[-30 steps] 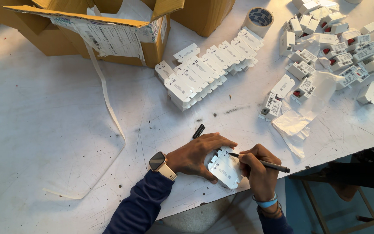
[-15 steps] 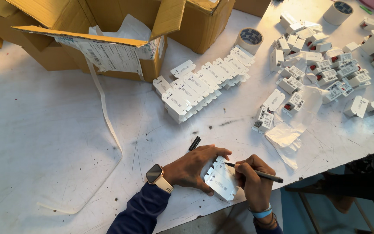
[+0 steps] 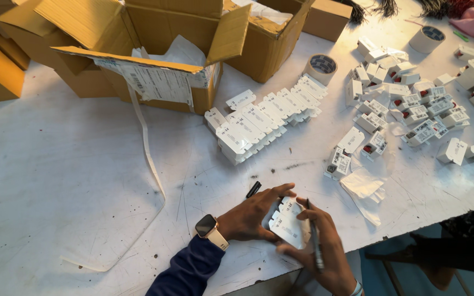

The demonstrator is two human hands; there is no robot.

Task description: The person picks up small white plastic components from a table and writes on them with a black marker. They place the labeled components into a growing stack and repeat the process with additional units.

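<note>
Near the lower edge of the white, scuffed surface (image 3: 56, 181), the person's two hands meet around a small flat white carton blank (image 3: 288, 223). The left hand (image 3: 253, 215), with a smartwatch (image 3: 208, 227) on its wrist above a dark blue sleeve (image 3: 185, 269), has its fingers curled over the blank's left and top edges, pinning it against the surface. The right hand (image 3: 325, 246) touches the blank's right and lower side while its fingers are closed around a dark pen (image 3: 315, 241), which points away from the person, its tip close to the blank's upper right corner. A black pen cap (image 3: 253, 189) lies on the surface just beside the left hand's knuckles.

Further up the surface, a long overlapping row of flat white blanks (image 3: 267, 118) runs diagonally toward a roll of tape (image 3: 321, 67). To the right, many small folded white boxes (image 3: 407, 104), some showing red parts, lie scattered, with a second roll of tape (image 3: 427, 38) beyond them. Two crumpled clear bags (image 3: 364, 187) lie near the right hand. Open cardboard cartons (image 3: 154, 49) stand along the far side, one with a printed label and a loose strip of tape (image 3: 146, 145) trailing down onto the surface.
</note>
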